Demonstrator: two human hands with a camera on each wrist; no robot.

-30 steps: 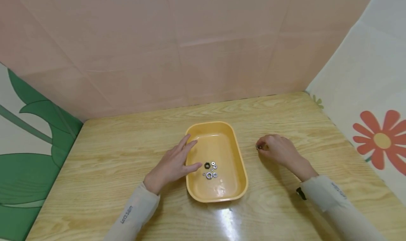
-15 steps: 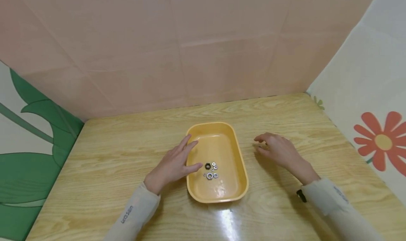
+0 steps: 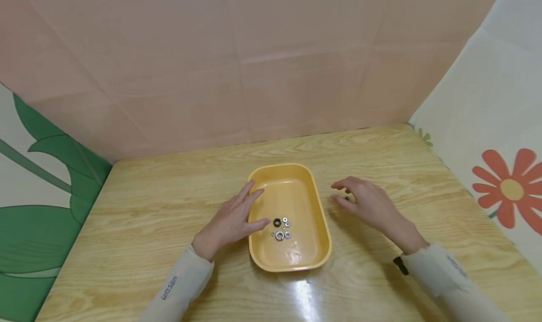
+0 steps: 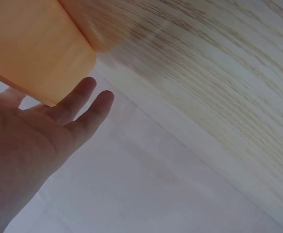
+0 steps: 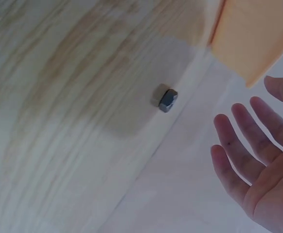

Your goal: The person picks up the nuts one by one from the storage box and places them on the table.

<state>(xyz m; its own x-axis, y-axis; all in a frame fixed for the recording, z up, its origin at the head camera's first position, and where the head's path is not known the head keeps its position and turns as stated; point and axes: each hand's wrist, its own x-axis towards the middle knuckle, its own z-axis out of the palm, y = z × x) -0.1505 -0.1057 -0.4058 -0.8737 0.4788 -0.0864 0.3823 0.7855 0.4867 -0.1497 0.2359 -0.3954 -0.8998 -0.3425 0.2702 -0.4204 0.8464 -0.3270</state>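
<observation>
My left hand rests on the left rim of a yellow plastic tray, its fingers spread over the edge and its thumb reaching inside. In the left wrist view, fingers of the left hand lie along the tray's outer wall. Several nuts lie in the tray, among them a dark hex nut and a larger silver hex nut. To the right of the tray, my right hand hovers with loose fingers and holds nothing. A single metal nut lies on the table below it, partly hidden by the hand in the head view.
The wooden table extends around the tray on all sides. A pink wall covering stands along the back edge. Printed panels with green leaves and a red flower flank the left and right.
My right hand has let go of the nut, which lies on the table. Its fingers have parted and it has shifted slightly left towards the tray. The left hand has stayed in place.
</observation>
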